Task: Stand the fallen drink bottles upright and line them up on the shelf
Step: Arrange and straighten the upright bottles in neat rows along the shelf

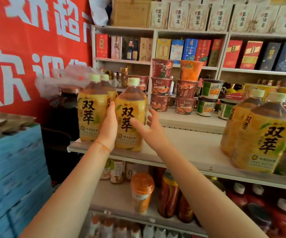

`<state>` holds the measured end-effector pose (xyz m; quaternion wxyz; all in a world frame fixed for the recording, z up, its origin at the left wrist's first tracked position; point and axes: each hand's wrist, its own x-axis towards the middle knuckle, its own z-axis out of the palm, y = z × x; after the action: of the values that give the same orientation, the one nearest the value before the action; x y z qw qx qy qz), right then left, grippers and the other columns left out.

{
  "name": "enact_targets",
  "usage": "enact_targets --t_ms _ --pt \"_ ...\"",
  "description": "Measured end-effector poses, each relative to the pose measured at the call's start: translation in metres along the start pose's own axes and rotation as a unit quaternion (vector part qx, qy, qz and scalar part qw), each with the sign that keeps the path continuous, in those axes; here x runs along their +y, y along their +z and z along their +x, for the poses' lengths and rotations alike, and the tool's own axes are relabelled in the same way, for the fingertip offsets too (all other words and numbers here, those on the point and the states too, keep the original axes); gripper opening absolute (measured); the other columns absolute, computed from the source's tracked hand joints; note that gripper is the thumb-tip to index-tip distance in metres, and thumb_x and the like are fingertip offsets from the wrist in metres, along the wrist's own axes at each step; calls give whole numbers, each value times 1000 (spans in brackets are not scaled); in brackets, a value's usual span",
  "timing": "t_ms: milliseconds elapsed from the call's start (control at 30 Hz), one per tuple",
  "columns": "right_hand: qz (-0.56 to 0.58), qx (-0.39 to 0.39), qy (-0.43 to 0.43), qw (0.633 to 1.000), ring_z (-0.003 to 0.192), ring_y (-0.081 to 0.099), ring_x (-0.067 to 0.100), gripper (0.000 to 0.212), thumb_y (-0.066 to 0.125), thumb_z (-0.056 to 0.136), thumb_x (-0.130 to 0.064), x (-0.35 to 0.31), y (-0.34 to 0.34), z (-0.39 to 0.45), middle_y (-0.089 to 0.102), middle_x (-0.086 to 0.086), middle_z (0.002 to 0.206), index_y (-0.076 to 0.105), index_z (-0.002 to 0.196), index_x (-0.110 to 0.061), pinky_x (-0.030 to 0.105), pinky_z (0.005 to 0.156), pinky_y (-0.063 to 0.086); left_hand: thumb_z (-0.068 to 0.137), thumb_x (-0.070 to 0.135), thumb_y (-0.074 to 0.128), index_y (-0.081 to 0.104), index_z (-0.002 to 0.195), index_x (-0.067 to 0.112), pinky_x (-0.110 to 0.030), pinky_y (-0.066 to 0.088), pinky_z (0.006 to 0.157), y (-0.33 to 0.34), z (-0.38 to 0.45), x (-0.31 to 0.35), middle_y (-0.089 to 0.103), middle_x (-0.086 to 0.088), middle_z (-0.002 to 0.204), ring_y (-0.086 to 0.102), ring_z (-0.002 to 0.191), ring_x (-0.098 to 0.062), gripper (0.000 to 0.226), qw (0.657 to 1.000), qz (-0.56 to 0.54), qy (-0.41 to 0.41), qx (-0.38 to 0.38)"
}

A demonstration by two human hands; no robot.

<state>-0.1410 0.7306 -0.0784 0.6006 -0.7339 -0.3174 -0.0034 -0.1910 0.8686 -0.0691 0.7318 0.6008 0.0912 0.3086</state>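
Three yellow-labelled tea bottles with pale green caps stand upright at the left end of the white shelf (187,148). The front one (132,117) stands a little right of the left one (91,114), and a third (110,90) shows behind them. My left hand (108,127) reaches between the two front bottles, its fingers lying against the left side of the front one. My right hand (151,130) hovers just right of that bottle with fingers spread, holding nothing. Several more of the same bottles (260,134) stand upright at the shelf's right end.
Stacked instant-noodle cups (161,86) fill the raised ledge behind the shelf. Boxed liquor lines the upper shelves. Other drink bottles (142,191) stand on the lower shelves. Blue crates (15,169) are stacked at the left under a red banner. The shelf's middle stretch is bare.
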Motion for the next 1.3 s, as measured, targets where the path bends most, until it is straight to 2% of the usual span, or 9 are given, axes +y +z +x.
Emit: enact_targets --t_ms 67,100,200,467,633,800,1067,1200,1300 --pt "32 12 6 999 107 59 -8 92 78 81 -50 -2 10 7 55 -23 120 24 153 -29 32 96 56 98 69 30 72 116 36 -45 58 84 -6 8 -1 76 1 112 72 105 -20 57 997 -30 -41 -54" --pt "43 19 6 999 110 62 1 92 80 81 -47 -3 14 9 60 -15 125 26 152 -27 36 95 57 98 70 29 74 115 34 -45 60 81 -7 12 -1 76 -1 113 73 104 -23 60 995 -35 -50 -76" --pt "54 36 -2 998 106 67 5 81 82 80 -43 -7 22 14 66 -8 123 38 145 -26 28 85 60 95 74 30 77 111 34 -42 62 70 -6 17 -1 77 -4 111 75 100 -22 64 990 -53 -69 -111" --pt "37 75 -2 996 102 69 3 78 80 74 -58 -2 5 12 69 -12 117 46 139 -29 34 87 59 94 74 27 73 117 34 -49 60 84 17 14 -10 76 -5 114 73 106 -25 64 985 -68 -73 -138" --pt "7 106 5 994 100 68 2 91 75 60 -72 -2 -40 -6 69 -15 114 45 136 -33 30 84 58 93 78 18 79 101 36 -36 62 63 62 -7 -15 78 -5 105 76 92 -21 75 969 -75 -119 -203" --pt "-17 127 22 991 109 68 13 96 74 61 -71 2 -102 -31 69 -7 122 44 142 -28 44 94 57 94 78 15 76 110 35 -48 59 85 121 -31 -22 77 -3 110 74 101 -23 76 961 -58 -128 -237" --pt "-60 175 48 982 104 68 8 91 71 65 -74 9 -166 -68 69 -11 117 46 140 -30 40 91 59 97 73 14 79 100 35 -40 61 75 185 -66 -31 78 -5 106 75 95 -21 75 953 -58 -123 -269" --pt "-98 185 38 977 112 63 7 86 70 80 -64 6 -169 -76 63 -13 125 35 149 -28 33 93 57 95 74 15 79 100 37 -47 59 85 191 -69 -33 77 -6 108 75 98 -22 75 956 -59 -119 -263" --pt "-186 205 -7 961 141 39 17 93 66 91 -49 -1 -161 -85 38 0 155 7 159 -28 37 113 41 94 75 14 77 105 39 -45 57 87 194 -71 -33 77 -1 111 74 101 -17 73 958 -49 -95 -267"
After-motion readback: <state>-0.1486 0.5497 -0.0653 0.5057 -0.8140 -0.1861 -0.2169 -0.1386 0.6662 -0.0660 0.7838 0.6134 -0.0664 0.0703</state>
